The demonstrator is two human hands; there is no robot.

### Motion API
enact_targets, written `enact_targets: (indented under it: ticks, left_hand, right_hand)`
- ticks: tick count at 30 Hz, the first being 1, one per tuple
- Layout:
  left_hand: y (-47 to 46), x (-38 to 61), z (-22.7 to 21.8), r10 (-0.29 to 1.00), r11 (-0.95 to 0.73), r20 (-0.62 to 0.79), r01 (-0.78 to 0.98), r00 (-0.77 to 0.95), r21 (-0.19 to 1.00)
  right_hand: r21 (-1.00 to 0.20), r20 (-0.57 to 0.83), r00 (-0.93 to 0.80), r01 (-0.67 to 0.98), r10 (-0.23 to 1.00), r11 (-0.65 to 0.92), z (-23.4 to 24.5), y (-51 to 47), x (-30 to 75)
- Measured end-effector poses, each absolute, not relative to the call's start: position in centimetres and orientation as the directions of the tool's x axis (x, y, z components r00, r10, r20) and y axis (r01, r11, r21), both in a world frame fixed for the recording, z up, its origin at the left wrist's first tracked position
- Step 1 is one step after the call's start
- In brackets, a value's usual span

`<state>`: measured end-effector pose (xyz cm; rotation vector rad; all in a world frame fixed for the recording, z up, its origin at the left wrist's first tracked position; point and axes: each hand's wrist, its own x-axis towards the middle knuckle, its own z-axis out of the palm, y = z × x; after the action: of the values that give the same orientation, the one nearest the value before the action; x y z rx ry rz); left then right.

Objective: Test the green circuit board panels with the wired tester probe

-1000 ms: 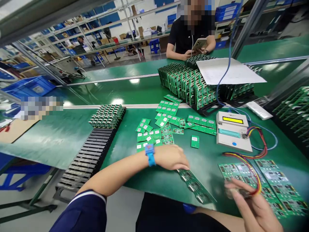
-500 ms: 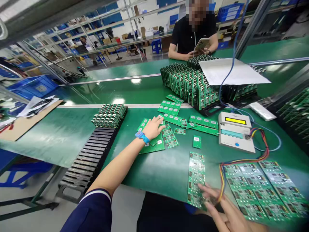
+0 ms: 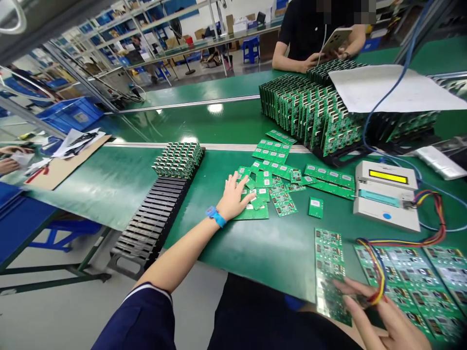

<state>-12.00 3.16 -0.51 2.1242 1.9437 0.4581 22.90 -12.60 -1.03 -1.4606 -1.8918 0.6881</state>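
My left hand (image 3: 235, 198), a blue band at its wrist, is spread open over the left side of a loose pile of small green circuit boards (image 3: 262, 181). Whether its fingers touch them is unclear. At the lower right, my right hand (image 3: 388, 311) pinches the end of a red, yellow and dark wire lead (image 3: 381, 287). Its fingertips are at the lower part of a long circuit board panel (image 3: 329, 265) by the table's front edge; the lead's tip is blurred and mostly hidden. One small board (image 3: 315, 207) lies just beyond this panel.
The lead runs to a white device (image 3: 386, 194) with a lit yellow display. More panels (image 3: 412, 287) lie at right. Racks of upright boards (image 3: 310, 107) stand behind, under white paper (image 3: 394, 87). A black slotted rack (image 3: 153, 214) is at left. Opposite, a person holds a phone (image 3: 335, 41).
The camera view has turned left, shifting the scene rightward. My left hand has drawn leftward across the pile, uncovering more boards. My right hand stays at the same panel with the lead.
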Motion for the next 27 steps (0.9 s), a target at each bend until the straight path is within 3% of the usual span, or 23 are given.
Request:
enact_targets:
  ticks: [3, 5, 6, 8, 10, 13, 15, 18, 21, 27]
  left_hand:
    - [2.9, -10.1, -0.1, 0.981, -0.034, 0.184, 0.892, -0.056, 0.452]
    - [2.1, -8.8, 1.1, 0.945, -0.052, 0.314, 0.906, -0.092, 0.420]
    - [1.5, -8.0, 1.9, 0.927, -0.125, 0.374, 0.912, -0.033, 0.390]
    - [0.2, -6.1, 3.1, 0.888, -0.394, 0.387, 0.846, 0.249, 0.359]
    - [-0.9, -3.9, 3.6, 0.775, -0.630, 0.275, 0.656, 0.569, 0.416]
    - [-1.8, -0.9, 2.6, 0.631, -0.704, 0.123, 0.499, 0.766, 0.505]
    - [-1.9, 0.4, 1.4, 0.594, -0.712, 0.122, 0.449, 0.795, 0.539]
    - [-1.6, 1.1, 0.4, 0.561, -0.731, 0.253, 0.329, 0.788, 0.597]
    - [-1.4, 0.4, 0.7, 0.637, -0.714, 0.373, 0.332, 0.675, 0.617]
    - [-1.8, -1.0, 1.0, 0.714, -0.640, 0.210, 0.501, 0.668, 0.583]
  right_hand:
    - [-0.722, 0.186, -0.248, 0.622, 0.951, 0.304, -1.0, -12.2, 23.2]
    - [-0.733, 0.181, -0.281, 0.600, 0.942, 0.320, -0.8, -12.1, 23.1]
    - [-0.749, 0.177, -0.290, 0.581, 0.941, 0.320, -0.7, -12.1, 23.1]
    - [-0.796, 0.167, -0.264, 0.532, 0.950, 0.288, -0.5, -12.0, 22.8]
    - [-0.854, 0.165, -0.161, 0.471, 0.973, 0.223, -0.3, -11.8, 22.4]
    - [-0.929, 0.150, 0.081, 0.354, 0.985, 0.113, 0.4, -11.2, 21.8]
    - [-0.954, 0.121, 0.181, 0.293, 0.976, 0.064, 0.9, -10.5, 21.4]
    - [-0.972, 0.084, 0.250, 0.236, 0.965, 0.024, 1.2, -9.3, 20.6]
    - [-0.983, 0.023, 0.264, 0.180, 0.964, -0.025, 1.0, -8.2, 19.8]
    - [-0.989, -0.013, 0.182, 0.144, 0.983, -0.040, 0.5, -6.2, 18.1]
